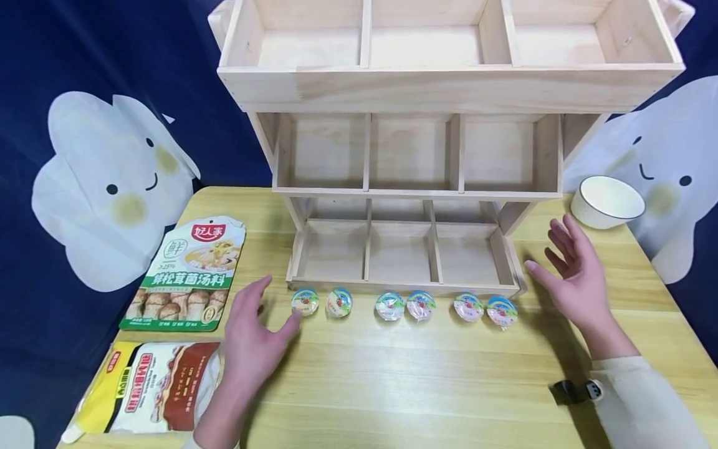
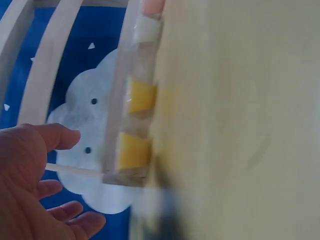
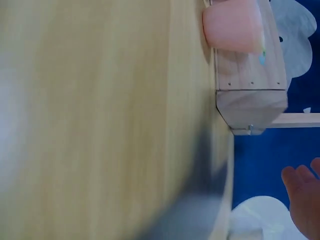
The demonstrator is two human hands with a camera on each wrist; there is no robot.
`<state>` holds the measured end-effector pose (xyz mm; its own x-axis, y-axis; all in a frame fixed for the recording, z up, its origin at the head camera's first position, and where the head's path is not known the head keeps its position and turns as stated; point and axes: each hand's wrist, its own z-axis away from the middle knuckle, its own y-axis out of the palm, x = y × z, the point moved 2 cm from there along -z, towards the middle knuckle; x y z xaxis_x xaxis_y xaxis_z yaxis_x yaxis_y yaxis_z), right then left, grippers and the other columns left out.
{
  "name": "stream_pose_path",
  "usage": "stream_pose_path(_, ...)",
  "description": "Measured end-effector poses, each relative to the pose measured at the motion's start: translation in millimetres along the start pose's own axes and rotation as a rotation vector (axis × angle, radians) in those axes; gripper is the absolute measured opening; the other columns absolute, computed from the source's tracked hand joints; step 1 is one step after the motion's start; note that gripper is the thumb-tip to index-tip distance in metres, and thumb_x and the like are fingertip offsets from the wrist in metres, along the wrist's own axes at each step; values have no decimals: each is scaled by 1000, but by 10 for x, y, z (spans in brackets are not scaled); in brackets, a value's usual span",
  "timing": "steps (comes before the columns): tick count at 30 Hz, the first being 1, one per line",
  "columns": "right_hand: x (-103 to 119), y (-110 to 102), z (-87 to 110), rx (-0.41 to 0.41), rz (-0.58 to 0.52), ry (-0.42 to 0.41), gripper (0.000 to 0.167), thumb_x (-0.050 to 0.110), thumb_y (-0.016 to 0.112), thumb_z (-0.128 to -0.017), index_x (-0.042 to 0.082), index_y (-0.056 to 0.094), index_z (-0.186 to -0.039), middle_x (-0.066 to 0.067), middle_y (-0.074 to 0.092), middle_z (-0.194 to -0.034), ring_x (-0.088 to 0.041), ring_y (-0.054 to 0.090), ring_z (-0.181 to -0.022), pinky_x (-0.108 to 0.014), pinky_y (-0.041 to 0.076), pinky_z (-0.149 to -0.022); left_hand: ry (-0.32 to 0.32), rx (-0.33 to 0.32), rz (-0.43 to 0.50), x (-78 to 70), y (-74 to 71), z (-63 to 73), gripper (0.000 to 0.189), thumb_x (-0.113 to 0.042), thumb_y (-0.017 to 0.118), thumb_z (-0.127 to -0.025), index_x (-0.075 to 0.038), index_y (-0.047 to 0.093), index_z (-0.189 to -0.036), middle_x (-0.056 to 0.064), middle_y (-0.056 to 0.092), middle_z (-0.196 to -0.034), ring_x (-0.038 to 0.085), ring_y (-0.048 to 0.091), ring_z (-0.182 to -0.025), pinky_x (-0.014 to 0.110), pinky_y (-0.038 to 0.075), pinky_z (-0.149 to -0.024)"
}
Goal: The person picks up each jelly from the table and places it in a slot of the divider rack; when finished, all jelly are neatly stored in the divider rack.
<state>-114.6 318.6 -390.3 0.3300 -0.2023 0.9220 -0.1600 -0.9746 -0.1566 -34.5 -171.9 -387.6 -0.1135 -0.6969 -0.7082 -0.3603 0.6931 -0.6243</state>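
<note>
Along the foot of a three-tier wooden rack [image 1: 392,288], small sealed jelly cups stand in three pairs. At the left is a yellow jelly cup [image 1: 305,302] with its pair mate, a whitish jelly cup [image 1: 389,306] pair stands in the middle, and a pink jelly cup [image 1: 469,307] pair at the right. My left hand [image 1: 255,333] hovers beside the leftmost cup, fingers loosely spread, holding nothing. Off the rack's right end, my right hand [image 1: 578,274] is raised with relaxed fingers and holds nothing. The right wrist view shows one pink jelly cup [image 3: 232,25] up close.
A mushroom soup seasoning pouch [image 1: 187,274] lies left of the rack, with a yellow, white and brown bag [image 1: 159,386] in front of it. A white bowl [image 1: 608,201] stands at the back right. Behind the wooden table [image 1: 404,393] hangs a dark blue curtain [image 1: 33,50] with cloud faces.
</note>
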Motion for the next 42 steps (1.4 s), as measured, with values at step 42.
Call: stream_pose_path(42,-333,341,-277,-13,-544,55,98,-45,29,-66,4,41,-150,-23,46,-143,-34,48,-129,-32,47,-101,-171,132,403,335,455,-24,48,12,82,-74,4,66,-118,14,64,-119,24,65,-91,21,54,-84)
